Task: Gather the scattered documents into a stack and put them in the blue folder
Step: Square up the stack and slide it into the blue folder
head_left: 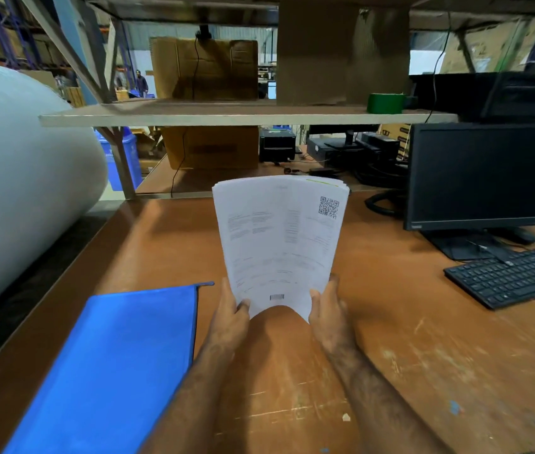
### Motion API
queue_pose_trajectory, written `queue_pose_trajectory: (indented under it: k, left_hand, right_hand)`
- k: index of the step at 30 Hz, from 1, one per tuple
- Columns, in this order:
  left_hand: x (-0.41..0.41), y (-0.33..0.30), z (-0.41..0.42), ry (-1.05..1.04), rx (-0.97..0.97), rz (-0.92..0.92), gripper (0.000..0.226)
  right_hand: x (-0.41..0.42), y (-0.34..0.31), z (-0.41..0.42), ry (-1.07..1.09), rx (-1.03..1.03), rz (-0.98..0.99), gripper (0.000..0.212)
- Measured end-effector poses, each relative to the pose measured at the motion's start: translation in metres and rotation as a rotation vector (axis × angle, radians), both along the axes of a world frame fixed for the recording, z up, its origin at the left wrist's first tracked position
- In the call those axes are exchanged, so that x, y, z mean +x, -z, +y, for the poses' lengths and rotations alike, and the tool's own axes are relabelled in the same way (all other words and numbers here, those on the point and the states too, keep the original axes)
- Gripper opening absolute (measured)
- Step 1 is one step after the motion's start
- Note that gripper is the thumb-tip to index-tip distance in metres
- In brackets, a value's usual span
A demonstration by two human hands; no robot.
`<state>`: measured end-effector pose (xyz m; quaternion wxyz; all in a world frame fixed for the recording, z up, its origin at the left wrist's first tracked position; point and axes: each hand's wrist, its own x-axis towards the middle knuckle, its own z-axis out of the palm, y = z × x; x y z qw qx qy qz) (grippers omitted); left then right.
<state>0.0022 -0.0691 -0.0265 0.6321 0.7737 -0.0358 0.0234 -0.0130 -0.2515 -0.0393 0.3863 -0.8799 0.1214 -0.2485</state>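
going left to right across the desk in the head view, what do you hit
bubble wrap roll → blue folder → left hand → stack of documents held by both hands → right hand → keyboard

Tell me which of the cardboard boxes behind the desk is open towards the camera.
The cardboard box on the shelf at upper left, with a black cable hanging into it. Its inside shows, whereas the taller box to its right and the box beneath the shelf show closed faces.
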Motion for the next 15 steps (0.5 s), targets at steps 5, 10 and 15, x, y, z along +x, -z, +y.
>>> queue_pose_trajectory:
  k: [5,10,15]
  left_hand:
    - [0.003,0.007,0.002,-0.003,0.039,-0.023,0.049]
    - [0.008,0.005,0.001,-0.013,0.046,-0.058,0.054]
    - [0.003,0.016,0.002,-0.012,0.092,-0.012,0.050]
  right_hand:
    - [0.000,0.000,-0.002,0.011,-0.026,-0.002,0.033]
    - [0.005,0.000,-0.001,0.033,0.014,-0.027,0.030]
    - [0.006,0.009,-0.002,0.028,-0.070,0.013,0.039]
